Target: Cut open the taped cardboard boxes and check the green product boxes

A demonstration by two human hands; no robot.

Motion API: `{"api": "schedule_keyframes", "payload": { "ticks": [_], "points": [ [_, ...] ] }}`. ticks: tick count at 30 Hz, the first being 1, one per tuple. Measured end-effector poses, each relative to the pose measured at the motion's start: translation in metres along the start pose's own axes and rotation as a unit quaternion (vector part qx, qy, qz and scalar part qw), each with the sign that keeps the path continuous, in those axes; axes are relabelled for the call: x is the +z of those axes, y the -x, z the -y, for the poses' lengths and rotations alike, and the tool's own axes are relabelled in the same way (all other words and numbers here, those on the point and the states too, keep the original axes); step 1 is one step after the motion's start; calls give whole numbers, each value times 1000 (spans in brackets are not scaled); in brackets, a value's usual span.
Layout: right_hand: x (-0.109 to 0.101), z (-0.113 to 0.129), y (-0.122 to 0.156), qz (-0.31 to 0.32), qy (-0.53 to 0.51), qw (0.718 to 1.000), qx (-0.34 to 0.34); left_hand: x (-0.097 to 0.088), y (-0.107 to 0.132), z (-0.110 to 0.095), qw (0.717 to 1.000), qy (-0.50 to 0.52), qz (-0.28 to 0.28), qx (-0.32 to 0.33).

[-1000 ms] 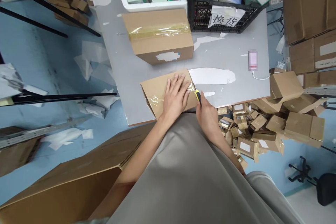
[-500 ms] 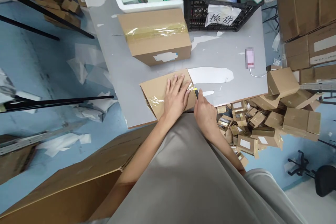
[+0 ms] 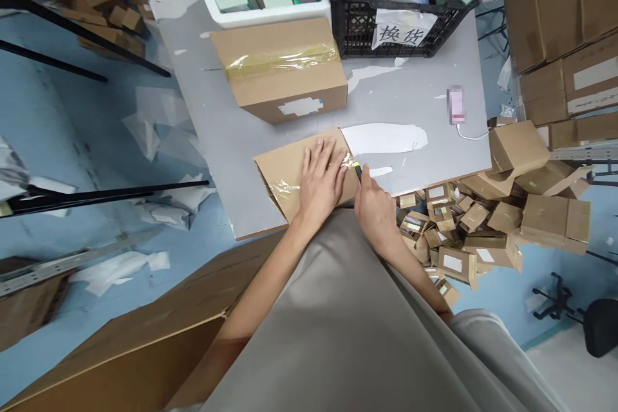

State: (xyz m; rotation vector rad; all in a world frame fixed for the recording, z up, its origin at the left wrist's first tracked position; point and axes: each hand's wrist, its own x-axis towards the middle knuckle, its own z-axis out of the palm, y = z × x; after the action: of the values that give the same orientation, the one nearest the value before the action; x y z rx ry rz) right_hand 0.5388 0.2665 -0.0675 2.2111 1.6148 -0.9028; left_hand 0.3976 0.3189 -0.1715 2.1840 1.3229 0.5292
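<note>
A brown cardboard box (image 3: 284, 174) with clear tape across its top lies at the near edge of the grey table. My left hand (image 3: 320, 181) rests flat on the box, fingers outstretched and slightly spread, covering part of the tape. In my right hand (image 3: 375, 209) is a box cutter (image 3: 357, 169) with a black and yellow body, gripped with the index finger along it. Its tip is at the box's right edge, by the end of the tape; the blade itself is too small to make out.
Behind lies a larger taped carton (image 3: 290, 71). A white foam box (image 3: 270, 15) and a black crate (image 3: 357, 32) of green-white packages stand at the back. A phone (image 3: 456, 105) with a cable lies right. Several small cartons (image 3: 456, 264) are heaped beyond the table's right edge.
The whole view has shifted slightly. Both hands, the box and the cutter keep nearly the same places relative to one another.
</note>
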Motion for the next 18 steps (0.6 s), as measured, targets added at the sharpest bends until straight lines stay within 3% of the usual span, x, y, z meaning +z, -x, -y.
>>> {"api": "schedule_keyframes", "payload": {
  "ticks": [18],
  "points": [
    [-4,0,6,8,-8,1000,2,1,2,-1,1000,-2,2,6]
  ]
}}
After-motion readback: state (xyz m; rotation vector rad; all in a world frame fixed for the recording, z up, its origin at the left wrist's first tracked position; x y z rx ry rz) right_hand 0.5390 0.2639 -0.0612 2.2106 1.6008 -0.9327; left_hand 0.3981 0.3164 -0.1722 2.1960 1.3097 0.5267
